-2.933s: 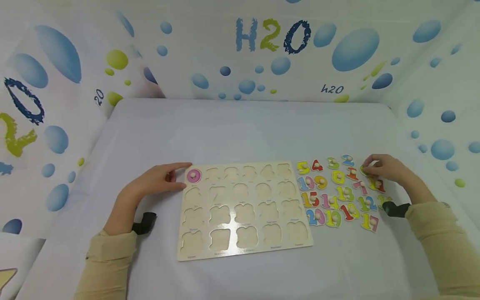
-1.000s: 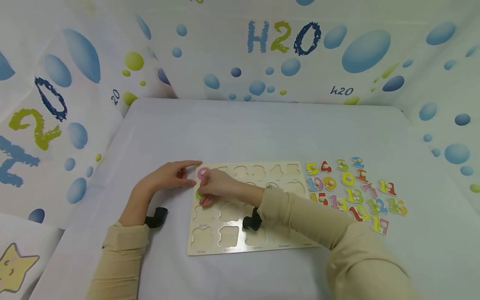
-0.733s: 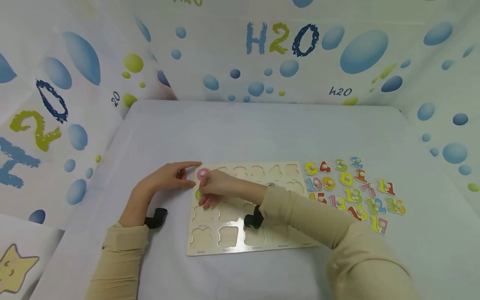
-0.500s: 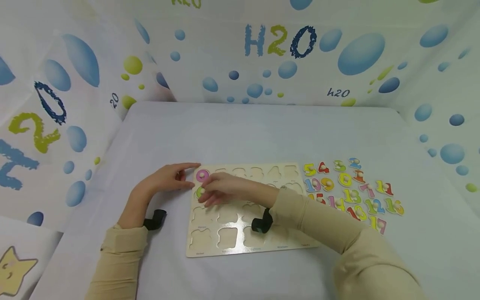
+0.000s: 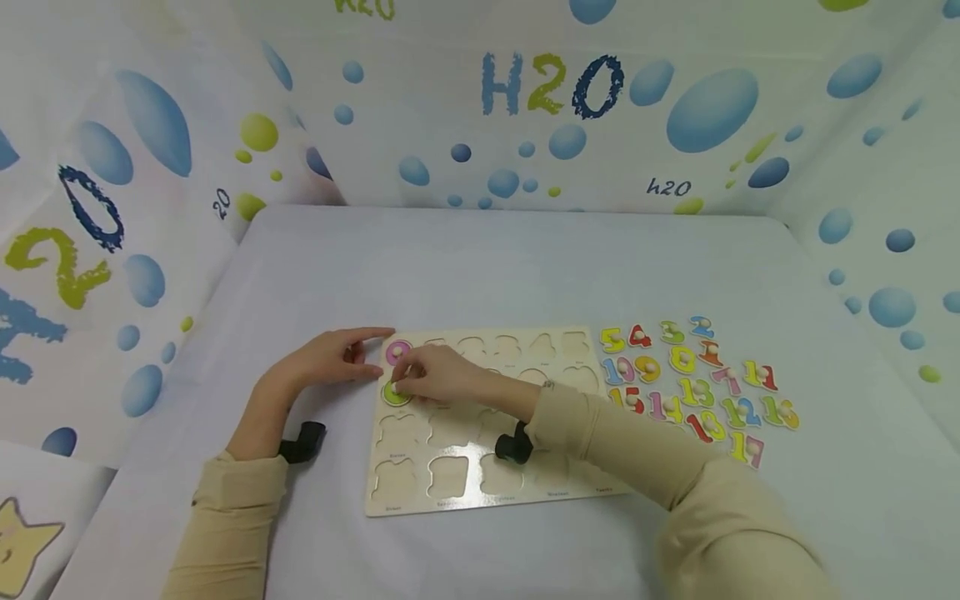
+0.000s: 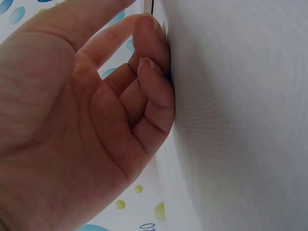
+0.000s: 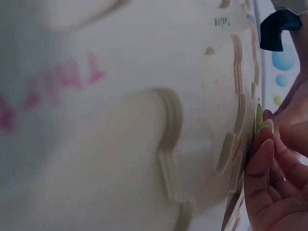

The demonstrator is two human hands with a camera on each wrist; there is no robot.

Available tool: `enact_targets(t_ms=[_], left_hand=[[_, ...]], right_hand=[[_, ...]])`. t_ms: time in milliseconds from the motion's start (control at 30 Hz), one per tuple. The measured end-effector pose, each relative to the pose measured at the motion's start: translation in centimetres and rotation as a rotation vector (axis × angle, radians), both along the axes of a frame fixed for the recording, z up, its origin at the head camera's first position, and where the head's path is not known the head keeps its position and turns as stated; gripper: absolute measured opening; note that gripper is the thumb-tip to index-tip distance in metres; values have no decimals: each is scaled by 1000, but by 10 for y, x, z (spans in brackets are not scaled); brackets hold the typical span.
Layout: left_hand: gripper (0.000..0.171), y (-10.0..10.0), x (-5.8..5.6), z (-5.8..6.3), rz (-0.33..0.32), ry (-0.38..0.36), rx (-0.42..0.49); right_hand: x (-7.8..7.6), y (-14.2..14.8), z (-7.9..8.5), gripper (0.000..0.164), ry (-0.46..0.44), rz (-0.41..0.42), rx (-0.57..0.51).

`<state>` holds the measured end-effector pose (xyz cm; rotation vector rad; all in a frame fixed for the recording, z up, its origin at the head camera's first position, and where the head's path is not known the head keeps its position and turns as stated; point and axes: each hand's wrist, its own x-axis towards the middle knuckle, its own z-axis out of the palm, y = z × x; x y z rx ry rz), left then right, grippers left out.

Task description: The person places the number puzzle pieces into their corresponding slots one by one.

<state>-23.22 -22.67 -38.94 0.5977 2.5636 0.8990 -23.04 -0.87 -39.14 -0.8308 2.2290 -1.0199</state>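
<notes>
A pale wooden puzzle board (image 5: 422, 450) lies on the white cloth, with cut-out slots in rows. My right hand (image 5: 450, 373) reaches over its left side and pinches the knob of a green number piece (image 5: 389, 396), which sits at the first slot of the second row. In the right wrist view, thumb and fingertips meet at the knob beside the green piece's edge (image 7: 259, 113). A pink ring-shaped zero piece (image 5: 389, 358) lies in the top-left slot. My left hand (image 5: 326, 358) touches the board's top-left corner with straight index finger and thumb; its other fingers curl loosely underneath.
Right of the board lie several coloured number pieces with knobs, among them a yellow five (image 5: 612, 340), a red four (image 5: 640, 337) and a seventeen (image 5: 747, 450). My right forearm (image 5: 622, 433) covers part of the board and some pieces. A printed curtain (image 5: 420, 100) stands behind.
My right hand has carried the green piece from the group at the right to the board's left side. Half a second ago its fingers were spread; now they pinch the knob. The left hand stays.
</notes>
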Motion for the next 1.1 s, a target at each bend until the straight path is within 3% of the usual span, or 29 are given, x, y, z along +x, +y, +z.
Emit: enact_targets(t_ms=[133, 267, 467, 600, 733, 833, 967, 1100], left_hand=[[60, 0, 1, 0, 4, 7, 6], [61, -1, 2, 0, 2, 15, 5], [61, -2, 1, -1, -3, 16, 6], [62, -1, 1, -2, 6, 7, -4], [63, 2, 1, -3, 13, -11, -18], [63, 4, 1, -3, 12, -12, -25], [64, 2, 1, -4, 16, -7, -36], [63, -1, 1, -5, 19, -5, -35]], right_hand=[[1, -8, 0, 3, 212, 74, 62], [3, -13, 1, 7, 288, 100, 129], [1, -6, 4, 20, 204, 134, 97], [0, 27, 21, 27, 128, 119, 34], [0, 103, 46, 24, 127, 25, -68], [0, 181, 58, 23, 175, -112, -91], [1, 294, 60, 26, 242, -347, 40], [10, 387, 43, 33, 201, -550, 213]])
